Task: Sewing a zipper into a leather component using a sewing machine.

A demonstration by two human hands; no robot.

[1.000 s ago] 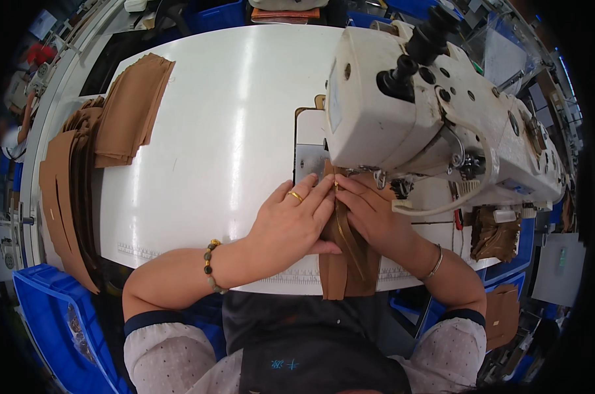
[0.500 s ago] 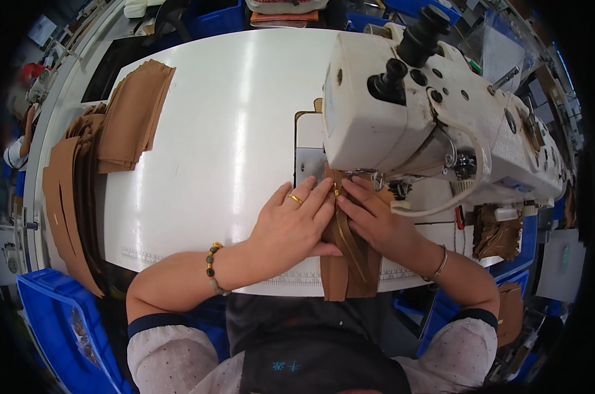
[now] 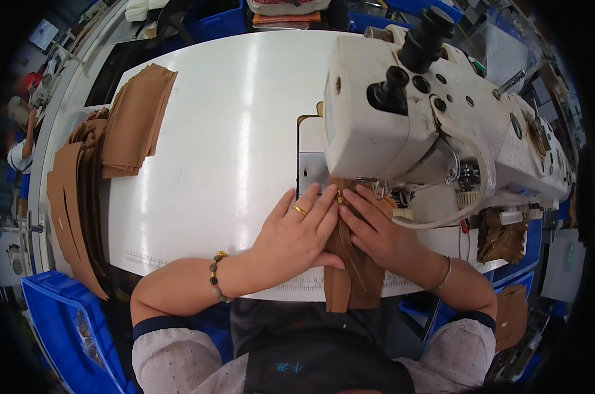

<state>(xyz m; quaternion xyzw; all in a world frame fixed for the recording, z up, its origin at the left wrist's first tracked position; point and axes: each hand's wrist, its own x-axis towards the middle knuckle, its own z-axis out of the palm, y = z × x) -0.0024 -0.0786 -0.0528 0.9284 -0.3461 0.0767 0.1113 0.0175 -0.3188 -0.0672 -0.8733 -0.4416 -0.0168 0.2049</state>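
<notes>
Showing small and blurry at the far left, a co-worker is hard for me to make out. Low on that side I see a blue bin with something inside that I cannot name. Above the bin is a tall stack of brown pieces, and just right of it a flatter brown pile lies on the white table.

Next I come to the left hand, with a bead bracelet on its wrist and a gold ring. It lies palm down, fingers long and close together, thumb poking out. It presses on the brown cloth strip but grips nothing that I can see.

The strip lies between and under the two hands. Its top goes under the sewing machine, and its bottom pokes past the near table edge. A gold zip runs down it.

The right hand lies palm down on the strip's other side, fingers out and a little bent, gripping nothing that I can see. I cannot see its thumb. At the far right I see a brown bunch by the table's end.
</notes>
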